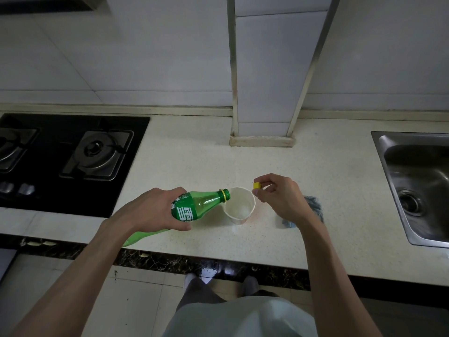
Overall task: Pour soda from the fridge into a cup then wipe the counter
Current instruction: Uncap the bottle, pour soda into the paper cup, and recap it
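My left hand (155, 210) grips a green soda bottle (199, 204) around its label. The bottle is tipped nearly flat, its open mouth over the left rim of a white paper cup (239, 216). The cup stands upright on the counter (279, 246) with clear liquid inside. My right hand (277, 195) hovers just right of the cup and pinches the yellow bottle cap (256, 185) between thumb and finger. A grey-blue cloth (313, 209) lies on the counter behind my right wrist, partly hidden by it.
A black gas hob (73, 156) fills the counter's left part. A steel sink (418, 188) sits at the right. A tiled pillar (263, 127) stands on the counter behind the cup. The counter's dark front edge (170, 261) runs below my arms.
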